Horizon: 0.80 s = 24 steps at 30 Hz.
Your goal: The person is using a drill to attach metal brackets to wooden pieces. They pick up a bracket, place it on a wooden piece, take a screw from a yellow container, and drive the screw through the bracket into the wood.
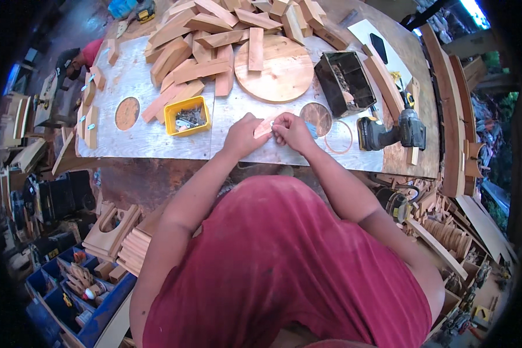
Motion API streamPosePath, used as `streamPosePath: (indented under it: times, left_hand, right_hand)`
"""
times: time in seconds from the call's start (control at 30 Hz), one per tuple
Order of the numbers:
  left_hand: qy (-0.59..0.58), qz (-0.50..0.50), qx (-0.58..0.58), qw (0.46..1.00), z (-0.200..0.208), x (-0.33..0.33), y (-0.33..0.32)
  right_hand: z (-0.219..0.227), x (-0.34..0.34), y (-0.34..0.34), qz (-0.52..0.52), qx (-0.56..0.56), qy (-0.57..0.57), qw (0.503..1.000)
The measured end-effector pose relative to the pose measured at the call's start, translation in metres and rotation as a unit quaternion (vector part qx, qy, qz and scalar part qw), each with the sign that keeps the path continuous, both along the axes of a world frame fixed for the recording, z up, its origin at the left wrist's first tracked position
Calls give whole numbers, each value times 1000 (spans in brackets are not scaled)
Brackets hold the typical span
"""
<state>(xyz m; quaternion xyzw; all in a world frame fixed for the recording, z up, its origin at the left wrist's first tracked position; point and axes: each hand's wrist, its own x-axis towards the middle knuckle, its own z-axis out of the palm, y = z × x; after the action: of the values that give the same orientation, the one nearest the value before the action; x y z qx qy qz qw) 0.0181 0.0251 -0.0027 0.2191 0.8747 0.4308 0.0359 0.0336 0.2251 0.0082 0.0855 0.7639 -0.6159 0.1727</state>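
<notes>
Yellow bin [170, 122], black box [362, 97], maroon shirt [290, 249]; wood piece [263, 128] seemingly pinkish.

Bare wood, worn sheeting, plastic and cloth are surrounding a workshop bench.

Toward twelve o'clock, a round wooden disc [284, 81] is showing smooth, matt grain; nearer centre, a small wood piece [263, 127] is looking bare and pale. At eleven, wood blocks [202, 69] are appearing sawn flat and unvarnished. From ten to two, the whitish worktop [168, 146] is showing streaky scuffs, its material being hard to tell. At ten, a smooth yellow plastic bin [177, 131] is holding dull metal fasteners [190, 116]. Between one and two, a black box [354, 87] is gleaming through scuffs. Between two and three, a drill [412, 129] is showing matt plastic. At six, a maroon shirt [290, 249] is creasing like soft cloth.
</notes>
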Motion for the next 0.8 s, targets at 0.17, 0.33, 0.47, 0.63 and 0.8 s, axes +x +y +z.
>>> streamPosePath:
  times: [0.17,0.33,0.47,0.63,0.8]
  left_hand:
    - [-7,-4,-69,998,5,-1,3]
    - [-1,-46,-121,992,17,-4,1]
    - [2,-52,-111,992,19,-3,0]
    - [42,-33,-105,993,21,4,4]
    - [92,32,-8,995,22,22,-16]
  right_hand:
    - [0,-7,-2,25,72,48,996]
    - [0,-8,2,-10,9,18,1000]
    - [-6,-5,5,-12,25,17,999]
    - [8,-3,10,22,84,65,994]
    - [42,30,60,36,15,58,998]
